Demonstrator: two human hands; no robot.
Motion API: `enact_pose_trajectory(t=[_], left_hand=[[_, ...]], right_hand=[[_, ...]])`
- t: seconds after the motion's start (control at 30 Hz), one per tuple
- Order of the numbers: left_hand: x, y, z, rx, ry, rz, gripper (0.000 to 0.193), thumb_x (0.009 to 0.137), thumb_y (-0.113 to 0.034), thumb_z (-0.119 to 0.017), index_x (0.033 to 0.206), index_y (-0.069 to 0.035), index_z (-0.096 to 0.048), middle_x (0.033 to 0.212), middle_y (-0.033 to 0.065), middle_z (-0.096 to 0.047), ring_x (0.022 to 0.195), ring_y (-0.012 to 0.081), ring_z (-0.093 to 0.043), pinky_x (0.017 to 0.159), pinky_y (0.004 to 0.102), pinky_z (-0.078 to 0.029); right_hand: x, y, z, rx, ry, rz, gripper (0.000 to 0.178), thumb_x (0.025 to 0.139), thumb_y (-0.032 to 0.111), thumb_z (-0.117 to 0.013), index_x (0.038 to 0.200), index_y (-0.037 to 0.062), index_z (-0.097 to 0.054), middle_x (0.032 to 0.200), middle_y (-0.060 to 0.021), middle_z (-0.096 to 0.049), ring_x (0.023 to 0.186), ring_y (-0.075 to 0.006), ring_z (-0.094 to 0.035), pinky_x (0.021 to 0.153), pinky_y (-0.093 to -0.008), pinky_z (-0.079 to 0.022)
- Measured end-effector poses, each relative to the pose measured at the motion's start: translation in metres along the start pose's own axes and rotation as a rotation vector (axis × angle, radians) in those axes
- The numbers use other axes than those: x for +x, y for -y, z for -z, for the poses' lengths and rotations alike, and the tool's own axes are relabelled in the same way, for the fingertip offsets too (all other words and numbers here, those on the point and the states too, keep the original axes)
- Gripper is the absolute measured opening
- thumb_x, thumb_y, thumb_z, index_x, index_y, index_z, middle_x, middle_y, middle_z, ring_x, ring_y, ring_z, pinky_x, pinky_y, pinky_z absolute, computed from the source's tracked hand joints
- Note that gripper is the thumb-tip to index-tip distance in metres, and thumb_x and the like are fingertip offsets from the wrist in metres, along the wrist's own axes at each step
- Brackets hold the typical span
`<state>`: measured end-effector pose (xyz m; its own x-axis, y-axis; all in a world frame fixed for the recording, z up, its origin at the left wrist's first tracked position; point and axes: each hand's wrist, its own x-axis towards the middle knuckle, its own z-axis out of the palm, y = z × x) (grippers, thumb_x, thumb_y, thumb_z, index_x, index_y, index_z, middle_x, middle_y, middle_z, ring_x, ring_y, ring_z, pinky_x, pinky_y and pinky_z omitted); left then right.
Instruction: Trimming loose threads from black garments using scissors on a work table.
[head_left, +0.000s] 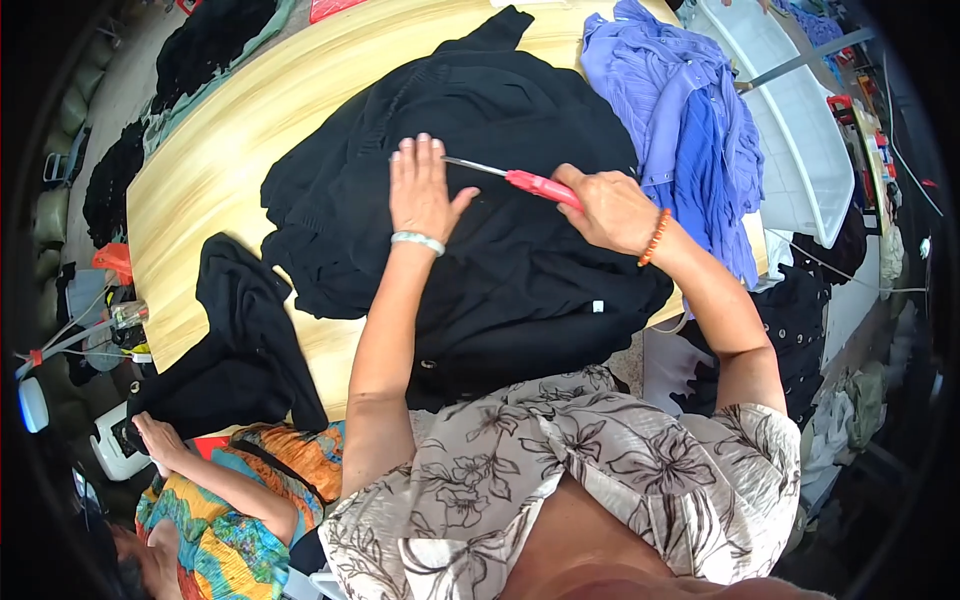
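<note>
A black knit garment (500, 110) lies spread and rumpled over the table in front of me. My left hand (422, 195) rests flat on it, fingers stretched out and the thumb apart. Closed around the red handle of a thin metal-shafted hand tool (535, 186) is my right hand (610, 208). The shaft points left, its end at the fingers of my left hand; the tip's shape is too small to make out. A small white tag (598, 307) shows on the black cloth near me.
Purple garments (670, 110) are heaped on the right of the wooden table (200, 180), beside a white plastic tub (800, 150). At the lower left, a co-worker's hand (158, 440) touches another black garment (240, 350). More dark clothes (790, 325) hang at the right.
</note>
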<state>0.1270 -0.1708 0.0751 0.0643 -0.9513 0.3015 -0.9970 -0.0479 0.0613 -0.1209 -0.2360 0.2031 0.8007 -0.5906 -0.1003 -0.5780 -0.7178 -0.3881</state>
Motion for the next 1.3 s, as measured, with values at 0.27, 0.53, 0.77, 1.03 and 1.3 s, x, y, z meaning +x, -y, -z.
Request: enact_pose_trajectory(t=[0.27,0.53,0.77,1.03,1.3], left_hand=[[-0.04,0.086,0.004,-0.106,-0.098,0.228,0.043,0.095,-0.024,-0.051,0.135,-0.01,-0.051,0.142,0.0077,-0.049,0.134,0.0283,-0.041,0.111,0.05,-0.027],[-0.075,0.125,-0.007,-0.204,-0.099,0.299,0.044,0.094,-0.022,-0.053,0.136,-0.011,-0.051,0.143,0.0066,-0.048,0.135,0.029,-0.039,0.112,0.0457,-0.025],[-0.032,0.081,0.005,-0.158,-0.191,0.105,0.035,0.089,-0.017,-0.06,0.122,-0.006,-0.062,0.138,0.0067,-0.053,0.134,0.0286,-0.041,0.112,0.0477,-0.024],[-0.035,0.078,-0.005,-0.201,-0.176,0.166,0.033,0.091,-0.019,-0.06,0.124,-0.017,-0.063,0.14,0.0025,-0.052,0.136,0.0259,-0.039,0.111,0.0574,-0.017],[-0.05,0.112,0.0,-0.278,-0.252,0.355,0.041,0.088,-0.025,-0.066,0.126,-0.01,-0.059,0.106,0.0096,-0.063,0.1,0.0298,-0.057,0.089,0.0421,-0.042]], right_hand=[[0.039,0.046,-0.025,0.023,0.108,0.059,0.021,0.083,0.013,-0.059,0.096,-0.002,-0.052,0.07,-0.0214,-0.064,0.073,-0.0396,-0.066,0.064,-0.0496,-0.051],[0.054,0.052,-0.038,-0.04,0.087,0.024,0.023,0.084,0.012,-0.061,0.098,-0.0017,-0.051,0.067,-0.0197,-0.063,0.069,-0.038,-0.066,0.062,-0.0465,-0.051],[0.049,0.057,-0.028,-0.043,0.045,0.014,0.021,0.086,0.014,-0.059,0.1,-0.0001,-0.052,0.067,-0.02,-0.063,0.067,-0.0384,-0.065,0.061,-0.0477,-0.051],[0.046,0.057,-0.02,-0.051,0.128,0.02,0.02,0.082,0.009,-0.058,0.097,-0.0032,-0.055,0.072,-0.019,-0.067,0.072,-0.0341,-0.069,0.064,-0.0445,-0.053],[0.032,0.052,-0.024,0.027,0.099,0.051,0.022,0.078,0.007,-0.055,0.097,-0.0045,-0.056,0.073,-0.0202,-0.066,0.073,-0.0363,-0.068,0.064,-0.0446,-0.053]])
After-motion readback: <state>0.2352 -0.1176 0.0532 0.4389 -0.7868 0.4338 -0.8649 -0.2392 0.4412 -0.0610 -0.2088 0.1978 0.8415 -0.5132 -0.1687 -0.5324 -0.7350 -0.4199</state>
